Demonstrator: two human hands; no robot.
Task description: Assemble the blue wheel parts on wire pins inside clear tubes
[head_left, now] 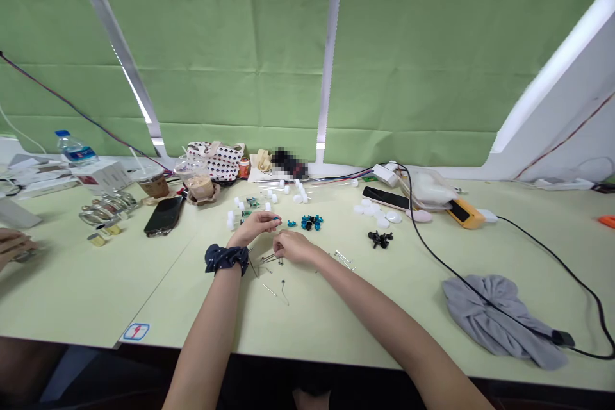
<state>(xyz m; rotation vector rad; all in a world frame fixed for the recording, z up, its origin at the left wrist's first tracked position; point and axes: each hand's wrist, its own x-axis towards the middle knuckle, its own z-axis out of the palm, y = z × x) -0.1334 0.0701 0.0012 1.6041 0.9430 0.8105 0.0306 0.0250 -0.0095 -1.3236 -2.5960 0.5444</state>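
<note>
My left hand (257, 225), with a dark scrunchie (225, 259) round the wrist, is pinched closed, and a bit of blue shows at its fingertips, apparently a small blue plastic part. Beside it lie a loose blue part (291, 223) and a cluster of blue and black parts (312, 223). My right hand (292, 247) is closed with its fingers pointing down over thin metal pins with dark ends (270, 258); what it grips is hidden. Nearer to me rest a bent wire piece (284, 293) and a straight metal pin (270, 290).
White caps (300, 192) and green-tipped pieces (250, 202) lie behind my hands. To the right are black parts (380, 239), white discs (383, 214), a phone (385, 197) and a grey cloth (500, 314) under a black cable. Drink cups (199, 187) stand left; another person's hand (14, 243) shows far left.
</note>
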